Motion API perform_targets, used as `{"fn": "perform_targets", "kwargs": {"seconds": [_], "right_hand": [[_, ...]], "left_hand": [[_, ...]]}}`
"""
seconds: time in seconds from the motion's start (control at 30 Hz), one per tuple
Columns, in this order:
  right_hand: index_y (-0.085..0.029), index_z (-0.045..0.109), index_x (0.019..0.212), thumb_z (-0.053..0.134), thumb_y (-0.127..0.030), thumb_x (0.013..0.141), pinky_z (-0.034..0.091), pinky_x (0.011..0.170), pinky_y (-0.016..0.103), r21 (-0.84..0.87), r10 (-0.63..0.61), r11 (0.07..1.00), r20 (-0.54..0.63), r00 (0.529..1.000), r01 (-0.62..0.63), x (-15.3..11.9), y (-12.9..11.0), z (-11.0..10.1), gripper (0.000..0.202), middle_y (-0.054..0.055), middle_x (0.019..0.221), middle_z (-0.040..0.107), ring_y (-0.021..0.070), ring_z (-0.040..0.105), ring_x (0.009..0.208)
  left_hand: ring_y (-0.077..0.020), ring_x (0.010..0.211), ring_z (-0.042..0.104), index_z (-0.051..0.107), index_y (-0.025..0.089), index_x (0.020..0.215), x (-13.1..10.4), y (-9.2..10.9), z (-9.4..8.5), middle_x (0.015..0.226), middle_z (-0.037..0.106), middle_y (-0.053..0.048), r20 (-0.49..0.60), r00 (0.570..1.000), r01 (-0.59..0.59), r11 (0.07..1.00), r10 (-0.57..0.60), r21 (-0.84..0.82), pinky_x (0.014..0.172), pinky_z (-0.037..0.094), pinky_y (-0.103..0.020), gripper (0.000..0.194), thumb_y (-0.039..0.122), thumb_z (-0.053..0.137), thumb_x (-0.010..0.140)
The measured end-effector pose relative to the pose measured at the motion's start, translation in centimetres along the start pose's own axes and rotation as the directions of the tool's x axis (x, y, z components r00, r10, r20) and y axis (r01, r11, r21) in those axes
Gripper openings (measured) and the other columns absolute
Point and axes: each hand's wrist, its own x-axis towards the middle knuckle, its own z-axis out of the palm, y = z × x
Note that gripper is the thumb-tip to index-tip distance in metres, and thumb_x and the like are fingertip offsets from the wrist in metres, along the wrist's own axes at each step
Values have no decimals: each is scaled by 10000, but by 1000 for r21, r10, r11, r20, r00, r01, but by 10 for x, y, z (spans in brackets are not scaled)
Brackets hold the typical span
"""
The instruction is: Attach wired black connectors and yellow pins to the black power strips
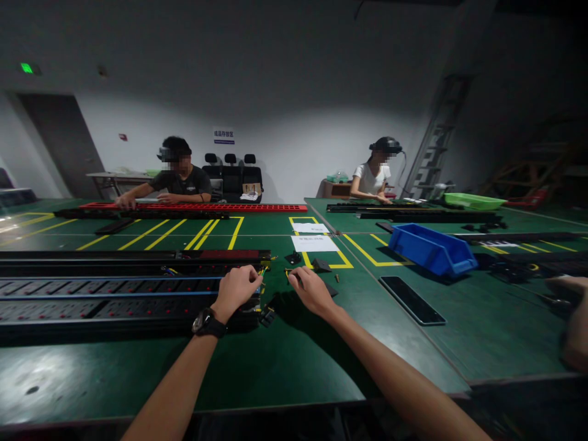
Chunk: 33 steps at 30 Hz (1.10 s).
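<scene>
Left hand: (237, 291) is hovering over the right end of the blue-edged socket strip (114, 286), thumb and fingers bunching at thin green-yellow wires (264, 271); seems to be pinching, but actual grip on them: cannot tell.
Right hand: (312, 291) is facing the left from 3 o'clock, fingertips closing together beside a tiny yellowish piece (288, 274); too small, cannot tell if grasped.
Why this pose: bunched fingertips are probably suiting such fine parts; both hands are likely sitting close so the wire ends are staying within shared reach.
Blue-edged strip: is lying lengthwise at the left hand's 9 o'clock, wired end pointing to 3, presumably so the wires are facing the wearer's working spot.
Black socket strip: (92, 309) is lying parallel, at 8 o'clock from the left hand.
Loose bits: black clips (267, 316) are lying at the left hand's 4 o'clock, a black block (321, 265) at the right hand's 1; likely sitting near for easy pickup.
Papers: white sheets (315, 244) are lying at the right hand's 12.
Bin and phone: blue bin (432, 248) is standing at the right hand's 2, smartphone (412, 300) lying at 3, apparently outside the working gap.
Table: green top (294, 380) is carrying everything.
Neighbour: another person's hand (569, 306) is showing at the right edge, 3 o'clock, blurred.
</scene>
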Motion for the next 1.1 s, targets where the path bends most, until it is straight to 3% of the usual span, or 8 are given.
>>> {"fn": "perform_targets", "kwargs": {"seconds": [0.17, 0.37, 0.53, 0.83, 1.1], "right_hand": [[-210, 651, 999, 460, -352, 1048, 461, 823, 295, 0, 2, 1000, 21, 1000, -2, -1, -1, 1, 243, 62, 986, 673, 198, 638, 919], [-213, 650, 1011, 463, -349, 1048, 453, 824, 285, 2, 16, 1000, 43, 999, -16, -2, -2, 1, 234, 56, 999, 676, 194, 642, 933], [-201, 652, 1013, 470, -349, 1044, 437, 801, 273, -26, 34, 999, 98, 995, -31, -3, -2, 0, 237, 63, 996, 684, 191, 647, 920], [-227, 656, 1037, 443, -376, 1052, 325, 642, 264, -109, 78, 993, 271, 959, -51, -7, -12, -3, 260, 27, 798, 715, 187, 660, 750], [-257, 634, 1217, 525, -365, 1007, 339, 679, 274, -202, 58, 979, 373, 926, 20, -12, -18, -1, 260, 55, 983, 763, 230, 701, 879]], "left_hand": [[-228, 831, 707, 710, 245, 857, -5, 5, -5, 871, 769, -39, 44, 994, -106, 994, 105, 17, 657, 413, -266, 242, 429, 571, 928], [-232, 849, 705, 707, 223, 865, -5, 3, 0, 889, 764, -61, 34, 965, -262, 965, 261, 25, 692, 424, -292, 331, 388, 453, 1000], [-227, 901, 685, 689, 216, 945, -6, -2, 7, 932, 748, -61, -4, 946, -323, 945, 324, 54, 756, 451, -298, 202, 303, 508, 960], [-187, 845, 698, 705, 243, 924, -4, -1, 5, 898, 767, -15, 41, 973, -223, 971, 227, -84, 691, 428, -252, 136, 288, 581, 897], [-204, 858, 707, 710, 249, 908, -2, 2, 7, 897, 764, -25, 44, 978, -204, 979, 205, -23, 707, 447, -258, 149, 280, 566, 887]]}}
